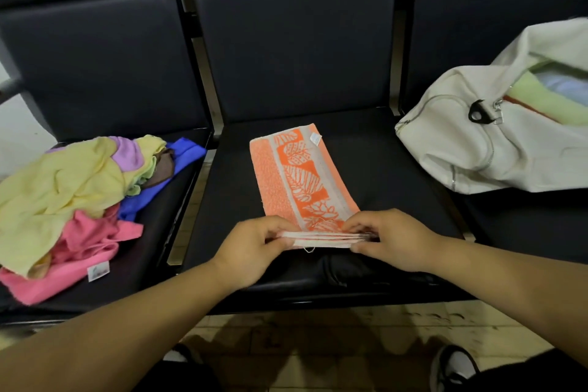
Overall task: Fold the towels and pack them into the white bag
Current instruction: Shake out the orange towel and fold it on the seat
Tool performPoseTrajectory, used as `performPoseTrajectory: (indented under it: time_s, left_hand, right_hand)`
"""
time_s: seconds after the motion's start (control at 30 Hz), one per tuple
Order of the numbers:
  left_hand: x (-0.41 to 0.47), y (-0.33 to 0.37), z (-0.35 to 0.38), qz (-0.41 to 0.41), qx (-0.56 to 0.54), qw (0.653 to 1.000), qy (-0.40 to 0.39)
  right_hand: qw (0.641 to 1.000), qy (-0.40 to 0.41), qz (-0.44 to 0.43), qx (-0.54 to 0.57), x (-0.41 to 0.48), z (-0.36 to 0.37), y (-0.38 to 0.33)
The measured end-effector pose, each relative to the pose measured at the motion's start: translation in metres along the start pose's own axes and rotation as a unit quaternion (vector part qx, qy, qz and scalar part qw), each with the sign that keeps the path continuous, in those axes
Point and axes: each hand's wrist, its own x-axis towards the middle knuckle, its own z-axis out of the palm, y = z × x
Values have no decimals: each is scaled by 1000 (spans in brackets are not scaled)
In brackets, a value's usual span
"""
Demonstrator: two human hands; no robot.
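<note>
An orange towel with a white leaf pattern lies folded into a long strip on the middle black seat. Its near end is lifted slightly off the seat. My left hand pinches the near left corner and my right hand pinches the near right corner, the stacked layers showing between them. The white bag sits on the right seat with its zip open; a pale green folded towel and a light blue one show inside.
A loose pile of towels in yellow, pink, blue, lilac and brown covers the left seat. Black seat backs rise behind all three seats. Tiled floor and my shoes are below the seat's front edge.
</note>
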Motion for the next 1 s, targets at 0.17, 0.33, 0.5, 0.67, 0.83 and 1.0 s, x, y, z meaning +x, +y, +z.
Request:
performPoseTrajectory:
  time_s: [0.17, 0.33, 0.5, 0.67, 0.83, 1.0]
  left_hand:
    - [-3, 16, -27, -31, -76, 997, -12]
    - [-2, 39, -71, -53, -214, 975, -24]
    - [12, 48, -89, -71, -240, 968, 7]
    - [45, 38, -95, -97, -196, 975, 49]
    - [89, 8, -90, -149, -150, 974, 79]
    - [117, -42, -73, -195, -81, 972, 99]
  right_hand:
    - [998, 30, -14, 59, -6, -13, -21]
    - [957, 62, 10, 284, 3, -55, -50]
    - [917, 99, 44, 385, 31, -68, -62]
    - [920, 131, 76, 361, 76, -72, -58]
    - [930, 139, 125, 318, 127, -59, -40]
    - [938, 140, 159, 273, 167, -28, -12]
